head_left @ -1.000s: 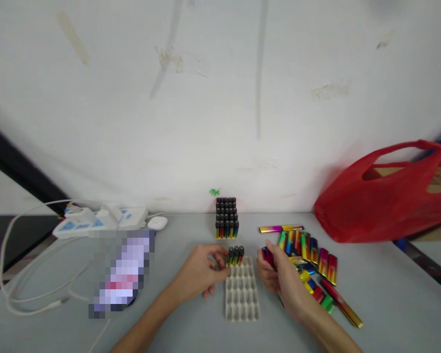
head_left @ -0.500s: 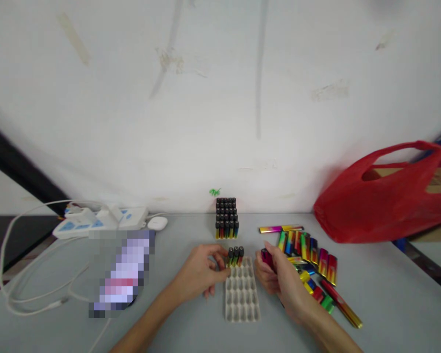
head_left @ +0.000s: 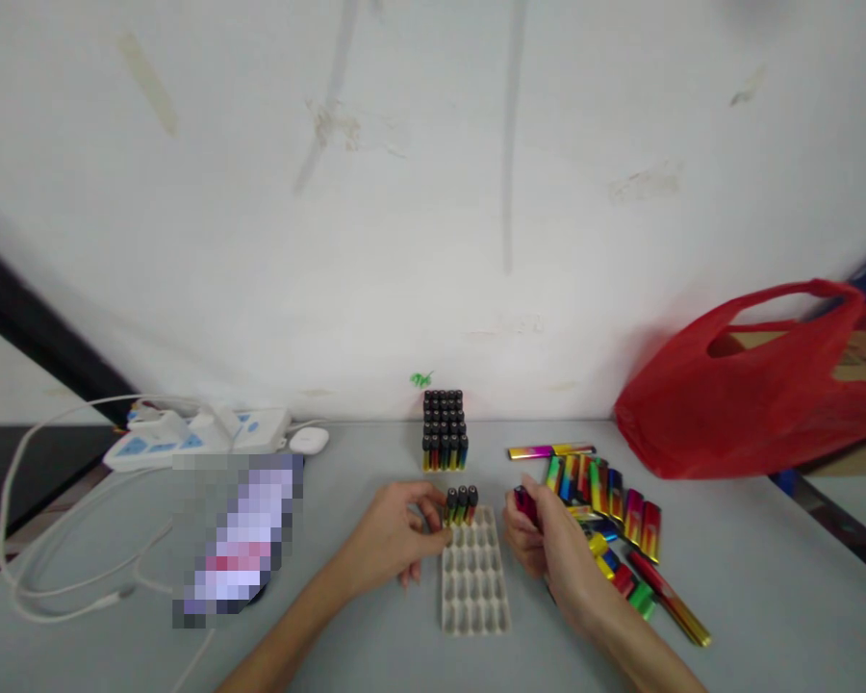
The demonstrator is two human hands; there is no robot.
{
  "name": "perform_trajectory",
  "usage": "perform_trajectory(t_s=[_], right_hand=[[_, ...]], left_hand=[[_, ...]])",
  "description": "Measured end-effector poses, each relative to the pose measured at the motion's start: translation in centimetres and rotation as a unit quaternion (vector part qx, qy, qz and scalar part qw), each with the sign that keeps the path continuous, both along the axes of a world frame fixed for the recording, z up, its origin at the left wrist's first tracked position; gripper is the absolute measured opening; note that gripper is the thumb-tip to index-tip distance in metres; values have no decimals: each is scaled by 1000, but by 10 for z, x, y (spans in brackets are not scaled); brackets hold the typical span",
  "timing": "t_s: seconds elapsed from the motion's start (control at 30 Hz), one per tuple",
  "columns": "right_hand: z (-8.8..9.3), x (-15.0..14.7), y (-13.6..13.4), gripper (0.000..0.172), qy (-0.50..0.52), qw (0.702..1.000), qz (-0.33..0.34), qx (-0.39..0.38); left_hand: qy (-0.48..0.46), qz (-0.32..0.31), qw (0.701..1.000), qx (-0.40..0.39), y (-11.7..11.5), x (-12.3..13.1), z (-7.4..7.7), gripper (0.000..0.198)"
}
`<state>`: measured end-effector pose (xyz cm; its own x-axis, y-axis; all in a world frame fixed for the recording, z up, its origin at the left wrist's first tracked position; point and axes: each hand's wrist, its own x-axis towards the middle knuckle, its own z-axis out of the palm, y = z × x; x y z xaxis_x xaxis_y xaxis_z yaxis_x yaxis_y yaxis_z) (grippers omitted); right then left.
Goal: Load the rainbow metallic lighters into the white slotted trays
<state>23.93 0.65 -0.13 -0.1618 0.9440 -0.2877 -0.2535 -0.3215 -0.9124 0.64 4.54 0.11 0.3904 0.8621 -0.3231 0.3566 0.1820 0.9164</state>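
Observation:
A pale tray (head_left: 474,584) with rows of small slots lies in front of me. Three lighter-like pieces (head_left: 463,505) with black tops and shiny coloured bodies stand upright in its far row, at the left. My left hand (head_left: 402,534) is at the tray's far left corner, thumb and forefinger closed on its edge close to these pieces. Right of the tray, my right hand (head_left: 552,539) is wrapped round a dark pink lighter (head_left: 526,503), whose end shows above the fingers. Beside that hand lies a pile of shiny multicoloured lighters (head_left: 633,520), some partly hidden by it.
A block of upright black-topped pieces (head_left: 445,428) stands near the wall. At the left are a white power strip (head_left: 202,433), cables (head_left: 21,539), a white earbud case (head_left: 309,440) and a blurred phone (head_left: 245,539). A red plastic bag (head_left: 743,395) stands at the right.
My right hand, with the dark pink lighter, has shifted very slightly to the right. The left hand and the tray look unchanged.

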Motion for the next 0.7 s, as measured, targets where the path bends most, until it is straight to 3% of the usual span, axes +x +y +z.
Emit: perform_trajectory(t_s=[0.13, 0.27, 0.43, 0.7], right_hand=[[1, -3, 3, 68, 24, 999, 17, 16], [5, -6, -2, 59, -56, 993, -27, 102], [15, -5, -7, 46, -192, 958, -62, 204], [14, -1, -3, 27, -275, 915, -88, 282]], left_hand=[[-5, 2, 1000, -2, 0, 0, -1, 43], [-1, -2, 1000, 0, -1, 0, 0, 43], [1, 1, 1000, -3, -1, -1, 0, 42], [-9, -2, 1000, -8, 0, 0, 1, 41]])
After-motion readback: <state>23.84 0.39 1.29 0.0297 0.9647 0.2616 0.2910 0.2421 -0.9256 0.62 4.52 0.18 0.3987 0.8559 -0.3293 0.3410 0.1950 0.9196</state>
